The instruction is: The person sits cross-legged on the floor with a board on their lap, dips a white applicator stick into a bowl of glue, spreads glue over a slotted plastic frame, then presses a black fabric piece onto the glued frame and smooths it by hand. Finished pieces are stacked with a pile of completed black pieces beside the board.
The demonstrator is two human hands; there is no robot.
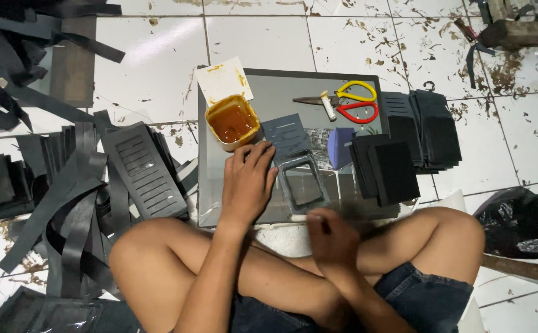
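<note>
I sit cross-legged on a tiled floor before a glass-topped work board (263,92). My left hand (248,182) presses flat on the board, fingertips on the edge of a dark frame-shaped cut piece (303,186) with a window opening. My right hand (331,237) is closed around a thin pale stick or brush at the board's near edge. A slotted grey piece (285,134) lies just beyond the frame piece. A yellow tub of brown glue (232,121) stands left of it.
Scissors with yellow and red handles (350,102) lie at the board's far side. Stacks of black cut pieces (405,145) sit to the right. Black strips and slotted panels (142,169) pile on the left floor. A black bag (522,222) lies right.
</note>
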